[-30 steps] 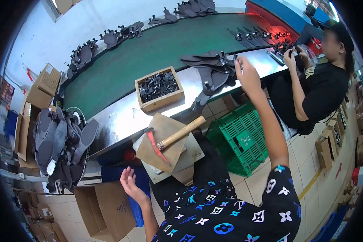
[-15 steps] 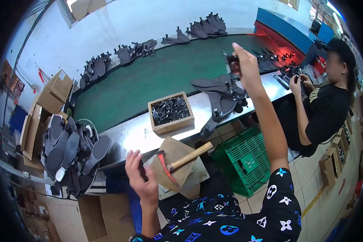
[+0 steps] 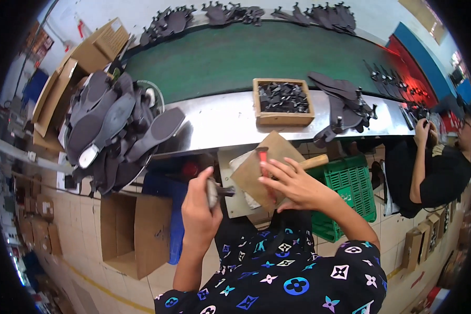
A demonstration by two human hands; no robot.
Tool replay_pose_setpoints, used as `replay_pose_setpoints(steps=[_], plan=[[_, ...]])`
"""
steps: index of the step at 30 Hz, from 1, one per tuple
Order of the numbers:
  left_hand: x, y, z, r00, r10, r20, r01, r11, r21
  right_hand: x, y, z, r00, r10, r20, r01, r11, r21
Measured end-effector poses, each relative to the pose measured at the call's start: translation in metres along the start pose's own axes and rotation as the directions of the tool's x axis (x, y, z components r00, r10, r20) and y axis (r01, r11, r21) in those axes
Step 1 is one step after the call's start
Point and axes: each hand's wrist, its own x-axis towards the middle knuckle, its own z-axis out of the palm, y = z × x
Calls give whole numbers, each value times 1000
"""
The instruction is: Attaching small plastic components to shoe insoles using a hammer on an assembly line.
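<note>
My left hand (image 3: 200, 212) is closed around a grey shoe sole (image 3: 212, 192), seen nearly edge-on, with a short dark knob sticking out to the right. My fingers hide most of it. My right hand (image 3: 298, 186) reaches over a hammer with a red head (image 3: 263, 157) and a wooden handle (image 3: 315, 161). Its fingers are stretched out and apart across the head. The hammer lies on a square tan board (image 3: 246, 175) above a pale plate (image 3: 235, 208). Beyond the board, a wooden box (image 3: 283, 120) of small dark pieces stands on the metal ledge.
Grey sandals (image 3: 345, 107) lie right of the box. A heaped basket of soles (image 3: 112, 123) stands left. Behind runs a green conveyor belt (image 3: 220, 57). Below are a cardboard box (image 3: 152, 230) and a green crate (image 3: 353, 183). A co-worker (image 3: 434, 172) sits at right.
My right hand has come down from its raised place near the sandals to the hammer; the dark item it held no longer shows there. My left hand now shows a sole. The view has shifted.
</note>
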Motion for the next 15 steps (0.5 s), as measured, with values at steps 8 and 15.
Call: replay_pose_setpoints(steps=[8, 15], plan=[[-74, -79, 40, 797, -596, 99, 596, 751, -285, -16, -12, 83, 933, 197, -302, -272, 935, -229], [-143, -178, 126, 668, -536, 516, 704, 680, -205, -17, -13, 98, 858, 249, -449, -318, 944, -84]])
